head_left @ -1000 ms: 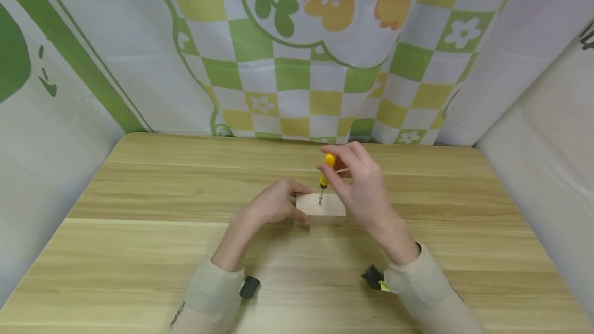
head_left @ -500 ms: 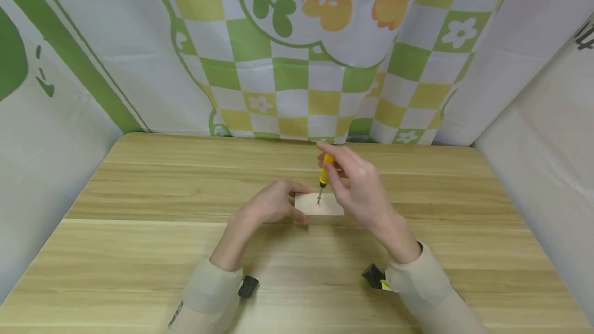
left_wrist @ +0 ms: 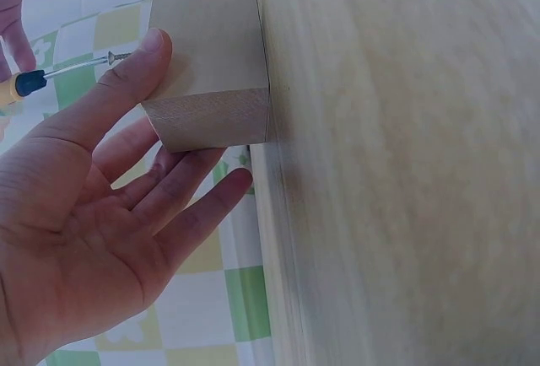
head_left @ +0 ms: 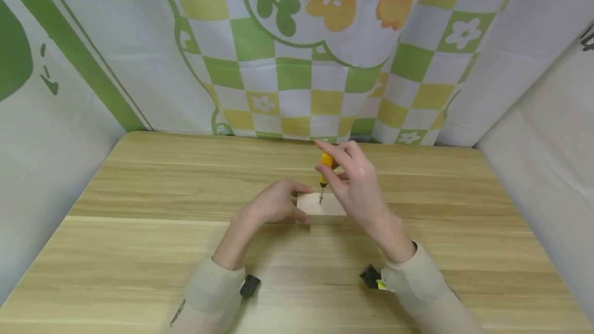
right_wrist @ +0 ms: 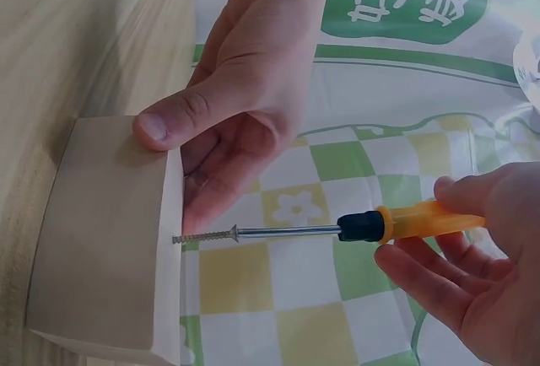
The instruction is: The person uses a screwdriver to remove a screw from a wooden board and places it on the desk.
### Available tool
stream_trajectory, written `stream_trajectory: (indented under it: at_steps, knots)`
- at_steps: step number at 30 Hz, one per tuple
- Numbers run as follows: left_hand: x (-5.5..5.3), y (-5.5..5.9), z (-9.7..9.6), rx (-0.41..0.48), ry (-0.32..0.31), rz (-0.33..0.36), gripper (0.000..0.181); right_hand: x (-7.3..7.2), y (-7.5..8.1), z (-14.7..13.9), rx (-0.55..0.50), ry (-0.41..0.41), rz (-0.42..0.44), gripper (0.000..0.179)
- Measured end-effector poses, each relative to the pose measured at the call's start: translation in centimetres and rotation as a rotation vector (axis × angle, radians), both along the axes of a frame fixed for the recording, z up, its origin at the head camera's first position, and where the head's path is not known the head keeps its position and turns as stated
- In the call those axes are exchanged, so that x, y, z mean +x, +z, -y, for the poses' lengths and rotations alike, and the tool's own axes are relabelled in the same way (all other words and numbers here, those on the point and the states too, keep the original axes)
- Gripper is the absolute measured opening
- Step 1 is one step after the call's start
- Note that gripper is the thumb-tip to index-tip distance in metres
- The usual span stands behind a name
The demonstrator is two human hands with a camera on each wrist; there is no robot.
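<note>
A pale wooden block lies on the table, and my left hand grips its left end between thumb and fingers. From the block's top face stands a screw, with most of its thread still showing. The tip of a yellow screwdriver with a black collar sits on the screw head, roughly in line with it. My right hand holds the screwdriver's handle between thumb and fingers, above the block. In the left wrist view, the left thumb presses the block's near face.
The wood-grain table spreads out on all sides of the block. A checked, flowered curtain hangs right behind the table's back edge. Pale sheets stand at left and right. Small black devices are strapped at both wrists.
The right fingers have shifted round the screwdriver handle, straightening and bending again. The block, the screw and the left hand stay about where they were.
</note>
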State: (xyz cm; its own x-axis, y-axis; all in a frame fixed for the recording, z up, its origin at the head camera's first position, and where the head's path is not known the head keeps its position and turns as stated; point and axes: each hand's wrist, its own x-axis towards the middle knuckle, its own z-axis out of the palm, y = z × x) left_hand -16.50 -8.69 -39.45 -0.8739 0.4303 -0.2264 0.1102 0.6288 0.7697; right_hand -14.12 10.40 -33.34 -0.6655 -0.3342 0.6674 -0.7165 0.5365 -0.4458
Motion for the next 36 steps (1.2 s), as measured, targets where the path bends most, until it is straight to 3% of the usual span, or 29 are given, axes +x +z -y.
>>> stream_trajectory:
  at_steps: [6,13,24,30,36]
  knots:
    - [-0.07,0.01,-0.13,-0.003,-0.001,0.001,0.056,0.10,0.13,-0.03,0.017,-0.017,-0.009,0.047]
    - [-0.17,-0.03,-0.05,-0.002,-0.004,-0.007,0.058,0.06,-0.01,-0.04,-0.069,0.027,0.026,0.035]
    - [-0.16,-0.07,-0.06,-0.007,-0.007,-0.010,0.057,0.08,-0.39,-0.15,-0.095,0.085,0.071,0.032]
    - [-0.06,0.00,-0.09,-0.005,-0.013,-0.014,0.057,0.25,-0.22,-0.41,-0.116,0.035,0.001,0.031]
    - [-0.10,-0.03,-0.08,-0.006,-0.008,-0.016,0.056,0.24,0.25,-0.44,-0.073,0.003,-0.044,0.029]
